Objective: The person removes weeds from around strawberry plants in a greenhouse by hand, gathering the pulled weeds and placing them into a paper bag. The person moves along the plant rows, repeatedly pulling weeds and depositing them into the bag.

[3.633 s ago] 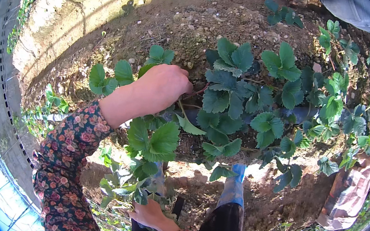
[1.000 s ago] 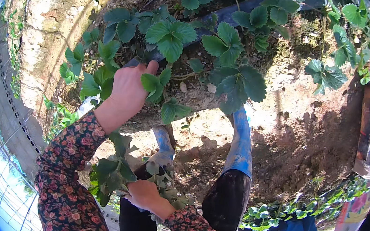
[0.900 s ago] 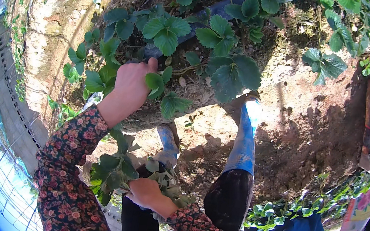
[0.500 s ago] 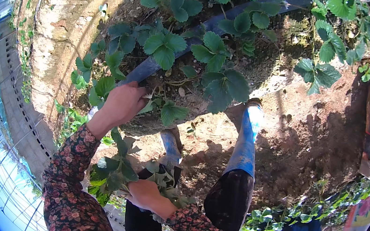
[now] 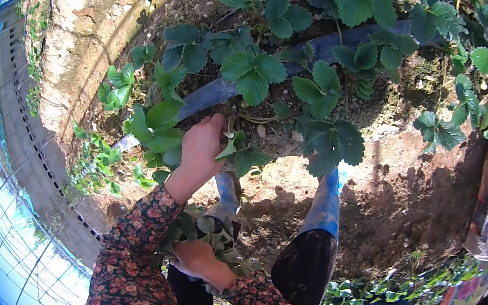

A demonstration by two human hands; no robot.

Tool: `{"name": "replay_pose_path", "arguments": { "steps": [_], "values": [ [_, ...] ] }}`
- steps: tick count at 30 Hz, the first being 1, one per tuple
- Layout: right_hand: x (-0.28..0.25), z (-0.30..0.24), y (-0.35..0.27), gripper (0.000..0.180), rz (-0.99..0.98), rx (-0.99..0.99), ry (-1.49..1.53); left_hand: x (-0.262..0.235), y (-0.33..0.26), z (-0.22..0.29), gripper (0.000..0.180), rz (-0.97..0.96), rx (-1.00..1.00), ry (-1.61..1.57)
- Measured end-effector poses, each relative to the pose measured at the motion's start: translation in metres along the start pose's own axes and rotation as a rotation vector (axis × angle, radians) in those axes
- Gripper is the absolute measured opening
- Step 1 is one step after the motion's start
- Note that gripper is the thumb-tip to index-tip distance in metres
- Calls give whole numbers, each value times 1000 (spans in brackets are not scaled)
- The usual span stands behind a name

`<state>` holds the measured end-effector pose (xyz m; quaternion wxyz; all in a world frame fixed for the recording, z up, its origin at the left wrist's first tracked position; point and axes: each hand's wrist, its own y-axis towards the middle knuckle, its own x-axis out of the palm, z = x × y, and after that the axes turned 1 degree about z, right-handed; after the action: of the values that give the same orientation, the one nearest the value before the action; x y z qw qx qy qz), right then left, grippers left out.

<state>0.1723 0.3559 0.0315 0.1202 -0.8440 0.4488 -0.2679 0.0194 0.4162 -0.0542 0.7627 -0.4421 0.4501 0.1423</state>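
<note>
Green leafy plants (image 5: 255, 76), several, growing along the soil bed (image 5: 184, 3). Blue-grey strip (image 5: 208, 96), lying among them, slanting from beside the left hand toward the bed's far right. Left hand (image 5: 201, 149), floral-sleeved, at the bed's near edge, left portion: fingers curled together at a plant's base, tips hidden; whether clamped on a stem, cannot tell. Pale-backed leaf (image 5: 229, 148), just beside those fingers. Right hand (image 5: 199, 260), floral-sleeved, below the near edge: fingers closed around a leaf bunch (image 5: 182, 228), which hangs before the person's left leg. Blue boots (image 5: 323, 204), one pair, mud-stained, below the same edge.
</note>
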Motion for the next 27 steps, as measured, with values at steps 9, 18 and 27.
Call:
{"name": "replay_pose_path", "arguments": {
  "steps": [9, 18, 27],
  "values": [
    [5, 0, 6, 28, -34, 11, 30, -35, 31, -17, 13, -58, 167, 138],
    [4, 3, 4, 25, 113, 9, 25, -44, 59, 19, 22, -175, 552, 163],
    [3, 5, 4, 30, 457, 149, 92, -28, 45, -8, 12, 206, 248, -252]
  ]
}}
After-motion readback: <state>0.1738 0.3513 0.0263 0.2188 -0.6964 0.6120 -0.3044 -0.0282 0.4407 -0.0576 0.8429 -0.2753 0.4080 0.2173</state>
